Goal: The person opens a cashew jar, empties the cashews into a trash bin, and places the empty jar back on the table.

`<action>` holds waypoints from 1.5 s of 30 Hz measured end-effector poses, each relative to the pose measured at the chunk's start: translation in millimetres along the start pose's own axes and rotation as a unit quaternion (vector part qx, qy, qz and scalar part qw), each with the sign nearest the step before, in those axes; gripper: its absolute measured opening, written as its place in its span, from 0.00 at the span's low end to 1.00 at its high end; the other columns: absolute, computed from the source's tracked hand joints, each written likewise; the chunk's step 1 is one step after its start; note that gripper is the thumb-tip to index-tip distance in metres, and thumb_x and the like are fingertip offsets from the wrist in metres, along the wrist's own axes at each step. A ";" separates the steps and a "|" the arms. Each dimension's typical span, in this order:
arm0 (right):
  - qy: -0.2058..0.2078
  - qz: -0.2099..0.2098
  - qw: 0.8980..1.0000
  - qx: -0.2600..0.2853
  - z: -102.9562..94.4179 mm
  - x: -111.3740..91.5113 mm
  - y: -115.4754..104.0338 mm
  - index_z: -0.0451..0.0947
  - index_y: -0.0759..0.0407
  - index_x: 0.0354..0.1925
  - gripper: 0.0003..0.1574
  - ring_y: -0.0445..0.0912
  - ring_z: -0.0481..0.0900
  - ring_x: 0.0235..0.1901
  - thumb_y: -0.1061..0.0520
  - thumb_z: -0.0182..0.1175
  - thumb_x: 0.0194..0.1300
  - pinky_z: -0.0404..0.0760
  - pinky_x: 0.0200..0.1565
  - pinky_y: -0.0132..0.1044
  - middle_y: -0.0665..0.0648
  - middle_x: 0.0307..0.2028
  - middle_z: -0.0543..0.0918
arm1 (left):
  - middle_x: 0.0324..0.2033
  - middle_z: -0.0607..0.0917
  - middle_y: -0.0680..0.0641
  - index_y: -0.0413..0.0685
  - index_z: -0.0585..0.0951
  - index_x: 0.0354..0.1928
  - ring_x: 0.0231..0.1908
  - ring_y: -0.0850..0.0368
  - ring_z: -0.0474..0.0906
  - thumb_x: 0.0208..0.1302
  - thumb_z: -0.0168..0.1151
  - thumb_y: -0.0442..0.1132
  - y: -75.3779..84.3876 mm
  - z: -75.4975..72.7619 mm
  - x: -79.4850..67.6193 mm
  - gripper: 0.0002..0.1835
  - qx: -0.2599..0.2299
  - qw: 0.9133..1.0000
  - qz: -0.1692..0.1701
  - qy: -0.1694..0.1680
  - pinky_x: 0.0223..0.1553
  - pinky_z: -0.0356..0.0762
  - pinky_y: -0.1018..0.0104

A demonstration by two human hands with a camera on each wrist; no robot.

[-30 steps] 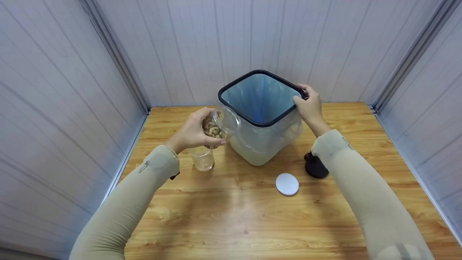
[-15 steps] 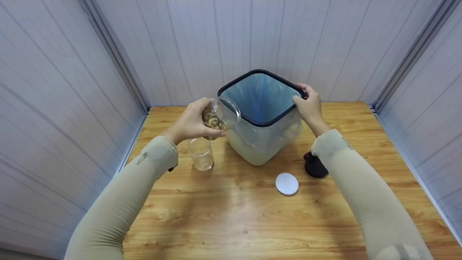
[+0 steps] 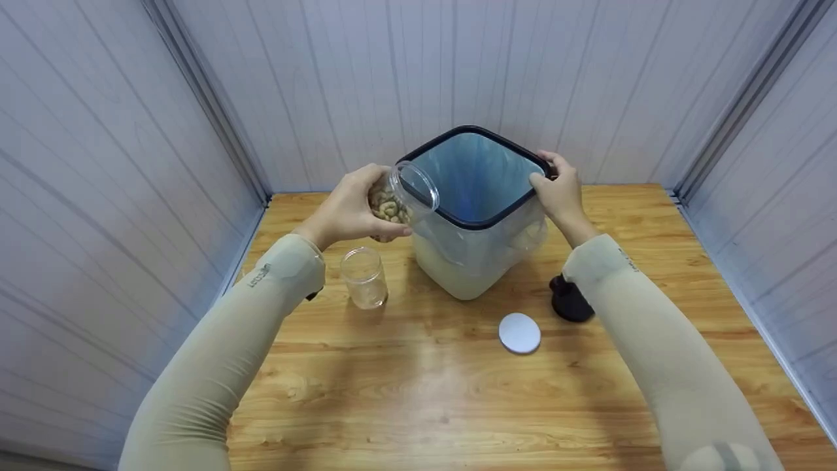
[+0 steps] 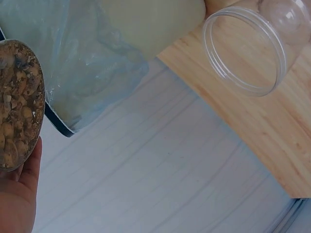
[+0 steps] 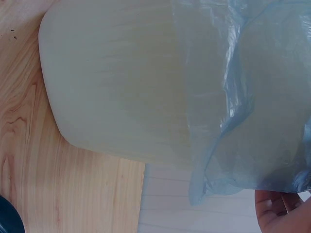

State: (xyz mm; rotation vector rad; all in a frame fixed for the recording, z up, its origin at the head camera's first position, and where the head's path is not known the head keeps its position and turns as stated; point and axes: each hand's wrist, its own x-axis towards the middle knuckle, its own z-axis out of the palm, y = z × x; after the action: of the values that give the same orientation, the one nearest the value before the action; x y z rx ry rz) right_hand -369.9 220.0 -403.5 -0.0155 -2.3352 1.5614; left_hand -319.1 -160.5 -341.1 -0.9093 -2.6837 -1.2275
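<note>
My left hand (image 3: 350,206) grips a clear plastic jar (image 3: 417,190) tilted on its side, its open mouth at the near-left rim of the trash can. Cashews (image 3: 390,208) lie inside it, and the left wrist view shows the jar's bottom (image 4: 18,104) covered with nuts and crumbs. The pale trash can (image 3: 458,271) has a black rim and a blue bag (image 3: 467,173) folded over its edge. With fingers and thumb, my right hand (image 3: 559,190) pinches the rim at the right corner. Below the left hand, a second clear jar (image 3: 366,281) stands upright on the table.
A round white lid (image 3: 520,333) lies on the wooden table (image 3: 418,399) in front of the can. A black object (image 3: 570,302) stands partly behind the right sleeve. Pale panel walls (image 3: 353,85) enclose the table at the back and both sides.
My left hand has risen with the tilted cashew jar, bringing its mouth up to the can's rim and uncovering the standing jar. My right hand stays on the rim.
</note>
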 end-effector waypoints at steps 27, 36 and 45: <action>-0.005 0.002 1.000 0.010 3.5 0.9 0.2 0.75 0.64 0.74 0.38 0.47 0.75 0.54 0.62 0.54 0.67 0.72 0.52 0.29 0.66 0.67 0.82 | 0.59 0.82 0.45 0.44 0.78 0.70 0.56 0.51 0.78 0.46 0.90 0.49 12.7 -5.8 27.9 0.48 0.063 0.998 0.002 0.005 0.63 0.80 0.54; -0.007 0.000 1.000 0.012 3.3 1.0 0.1 0.74 0.66 0.75 0.37 0.49 0.75 0.57 0.62 0.54 0.68 0.73 0.55 0.30 0.66 0.69 0.81 | 0.62 0.81 0.44 0.42 0.76 0.71 0.58 0.50 0.78 0.48 0.89 0.48 14.5 -7.1 37.1 0.49 0.074 0.997 -0.006 0.009 0.64 0.80 0.53; -0.006 0.002 1.000 0.003 2.0 0.7 1.4 0.75 0.64 0.75 0.37 0.49 0.75 0.56 0.61 0.53 0.68 0.72 0.54 0.30 0.66 0.68 0.81 | 0.63 0.81 0.46 0.44 0.74 0.74 0.61 0.50 0.76 0.47 0.90 0.52 20.2 -5.7 47.0 0.52 0.128 0.992 -0.012 0.008 0.68 0.77 0.52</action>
State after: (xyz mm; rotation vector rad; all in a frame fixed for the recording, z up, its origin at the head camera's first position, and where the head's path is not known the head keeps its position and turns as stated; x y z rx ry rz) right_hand -371.3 218.9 -405.3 -0.0088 -2.3398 1.5747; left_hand -348.2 -131.2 -310.3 -0.8292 -2.7620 -0.8618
